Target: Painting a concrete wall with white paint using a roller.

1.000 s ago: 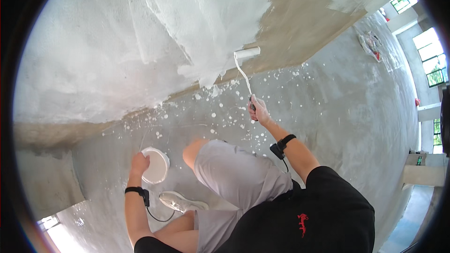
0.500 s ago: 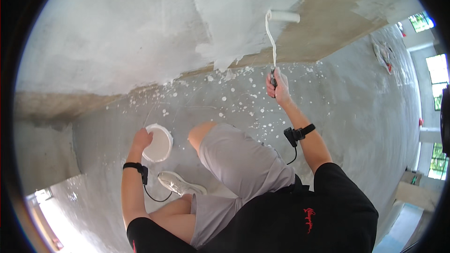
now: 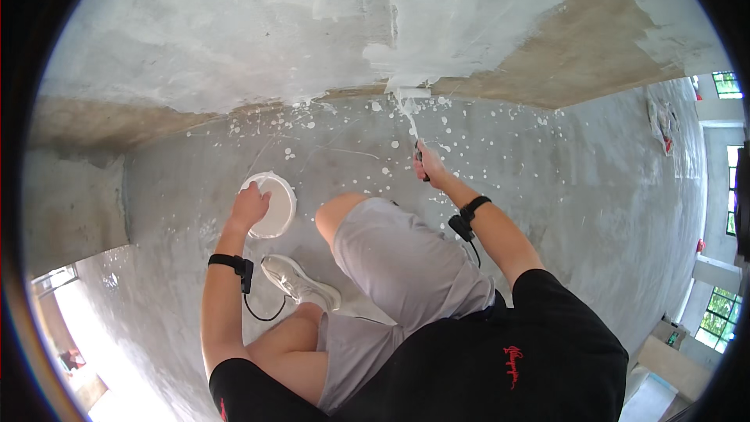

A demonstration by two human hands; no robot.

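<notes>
right fingers [image 3: 423,169] wrap the roller [image 3: 416,93] (slim, white, cylindrical); left fingers [image 3: 261,197] clasp the round white bucket [image 3: 293,209].

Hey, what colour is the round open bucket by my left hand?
The round open bucket is white; the head view shows it best.

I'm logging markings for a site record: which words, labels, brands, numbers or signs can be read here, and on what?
Black shirt: red script-like mark, too small and blurred to read.
Left sleeve: small red mark, unreadable.
White bucket and paint roller: no lettering visible.
Nothing can be read.
</notes>
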